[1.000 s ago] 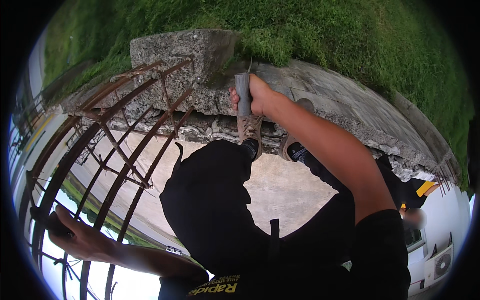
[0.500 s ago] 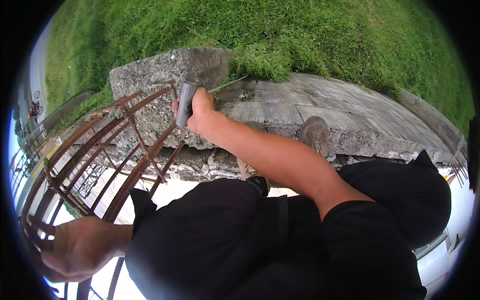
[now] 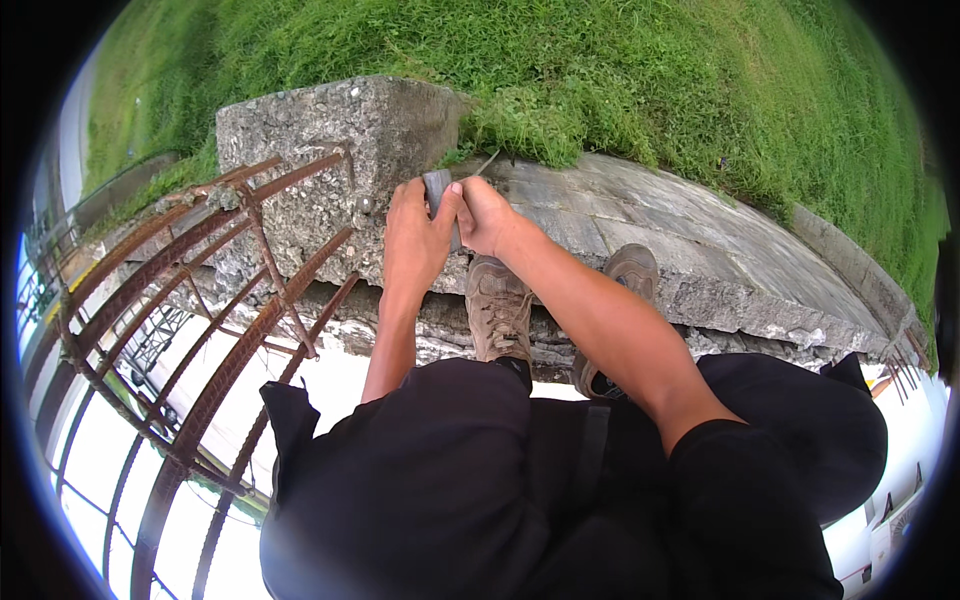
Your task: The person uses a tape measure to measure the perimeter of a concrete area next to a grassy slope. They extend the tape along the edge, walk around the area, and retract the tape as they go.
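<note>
A grey metal block (image 3: 438,184), shaped like a hammer head, stands between my two hands above the broken ledge edge. My left hand (image 3: 418,232) closes on it from the left, its thumb lying across the front. My right hand (image 3: 487,217) grips it from the right with bent fingers. Both hands meet at the block, hiding its middle and any handle. Just left of them rises a rough concrete block (image 3: 300,130), with rusty bars jutting from its face. A thin rod (image 3: 487,163) shows beyond my right hand; whether it joins the metal block I cannot tell.
A cage of rusty rebar (image 3: 235,370) curves down the left side, with open drop beneath. My boots (image 3: 500,310) stand at the edge of the worn concrete slab (image 3: 690,230). Grass (image 3: 640,80) grows beyond it.
My left hand has come up from the lower left, by the rebar, to the metal block. My right hand has moved right with the block, which now tilts the other way.
</note>
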The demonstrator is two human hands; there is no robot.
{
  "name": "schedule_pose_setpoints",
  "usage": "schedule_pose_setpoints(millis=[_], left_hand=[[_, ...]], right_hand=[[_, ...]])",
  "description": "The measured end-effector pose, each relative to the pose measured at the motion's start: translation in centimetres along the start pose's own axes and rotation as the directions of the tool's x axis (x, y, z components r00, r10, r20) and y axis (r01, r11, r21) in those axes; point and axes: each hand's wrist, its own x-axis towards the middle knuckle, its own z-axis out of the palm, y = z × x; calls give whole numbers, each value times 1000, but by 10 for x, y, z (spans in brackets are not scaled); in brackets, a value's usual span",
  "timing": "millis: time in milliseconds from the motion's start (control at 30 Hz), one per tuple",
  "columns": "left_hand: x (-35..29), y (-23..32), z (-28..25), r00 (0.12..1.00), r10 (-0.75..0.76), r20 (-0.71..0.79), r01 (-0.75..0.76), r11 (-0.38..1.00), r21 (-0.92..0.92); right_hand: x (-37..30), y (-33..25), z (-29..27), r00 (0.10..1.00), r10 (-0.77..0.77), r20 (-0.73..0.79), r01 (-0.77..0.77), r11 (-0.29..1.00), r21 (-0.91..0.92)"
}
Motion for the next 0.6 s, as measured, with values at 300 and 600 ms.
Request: schedule_pose_setpoints(millis=[300, 600], left_hand=[[-21, 15, 11, 990, -126, 68, 143, 916, -374], [-44, 36, 27, 993, -49, 107, 77, 956, -282]], right_hand=[[48, 1, -88, 943, 148, -298, -57, 954, 295], [110, 0, -107, 861, 107, -498, -6, 980, 200]])
